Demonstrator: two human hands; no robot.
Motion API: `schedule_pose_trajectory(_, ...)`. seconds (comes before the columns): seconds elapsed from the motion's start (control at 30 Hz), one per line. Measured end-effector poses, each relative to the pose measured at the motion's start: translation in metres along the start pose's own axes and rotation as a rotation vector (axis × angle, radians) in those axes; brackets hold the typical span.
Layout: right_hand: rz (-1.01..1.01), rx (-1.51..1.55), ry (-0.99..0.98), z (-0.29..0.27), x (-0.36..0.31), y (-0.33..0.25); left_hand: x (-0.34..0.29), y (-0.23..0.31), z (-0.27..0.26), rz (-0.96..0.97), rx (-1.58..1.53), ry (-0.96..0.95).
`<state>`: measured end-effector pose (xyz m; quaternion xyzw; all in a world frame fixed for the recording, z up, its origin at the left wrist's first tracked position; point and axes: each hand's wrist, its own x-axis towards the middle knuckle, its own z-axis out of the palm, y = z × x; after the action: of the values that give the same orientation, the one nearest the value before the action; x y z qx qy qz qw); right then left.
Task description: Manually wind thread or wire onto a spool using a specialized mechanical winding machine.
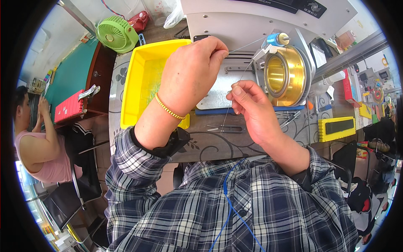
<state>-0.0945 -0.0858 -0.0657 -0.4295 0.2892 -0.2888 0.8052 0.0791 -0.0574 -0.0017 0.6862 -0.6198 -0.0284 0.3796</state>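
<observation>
My left hand (191, 73) is raised over the table and pinches a thin pale wire (245, 45) that runs to a blue spool (277, 39) on the white machine (235, 21). A beaded bracelet circles that wrist. My right hand (249, 107) pinches the same wire lower down, its loose end hanging toward the table. A shiny gold ring-shaped bobbin (285, 75) sits on the machine just right of both hands. Small black snips (226, 129) lie on the patterned table below the right hand.
A yellow tray (136, 84) stands left of my left hand. A green fan (116, 34) is behind it. A yellow box with black foam (336, 128) and tweezers (290, 119) lie at the right. Another person (40, 143) sits at a desk far left.
</observation>
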Motion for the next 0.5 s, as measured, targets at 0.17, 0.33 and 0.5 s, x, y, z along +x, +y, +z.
schedule_pose_trajectory(0.17,-0.006,0.131,-0.018,0.005,0.002,0.001,0.000,0.001,-0.002,0.005,-0.003,0.012)
schedule_pose_trajectory(0.33,-0.096,0.217,0.032,0.010,0.016,-0.009,0.001,0.005,-0.002,-0.002,-0.023,-0.010)
schedule_pose_trajectory(0.5,0.036,0.216,-0.091,0.018,0.002,-0.004,0.000,0.010,-0.006,-0.012,0.004,-0.050)
